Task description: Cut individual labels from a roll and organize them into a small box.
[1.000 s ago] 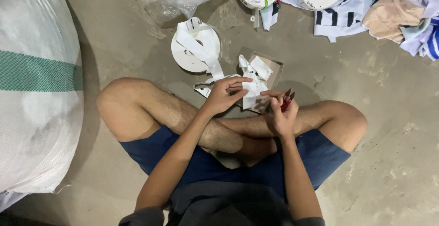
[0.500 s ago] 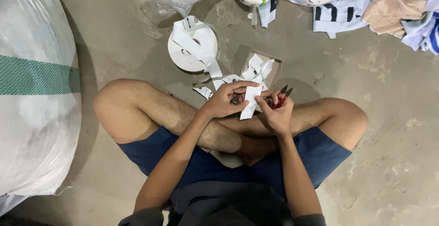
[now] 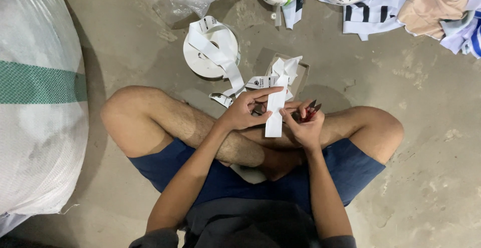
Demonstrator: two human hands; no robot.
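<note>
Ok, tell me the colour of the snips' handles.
Red, on the snips in the right hand, head view.

Tape roll (image 3: 210, 52) ahead of knees, sack (image 3: 40, 102) left, cloth pile (image 3: 426, 7) far right

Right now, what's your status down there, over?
Left hand and right hand both pinching a white woven label strip. Right also grips small red-handled snips. White tape roll ahead on the floor. Nothing blocking.
</note>
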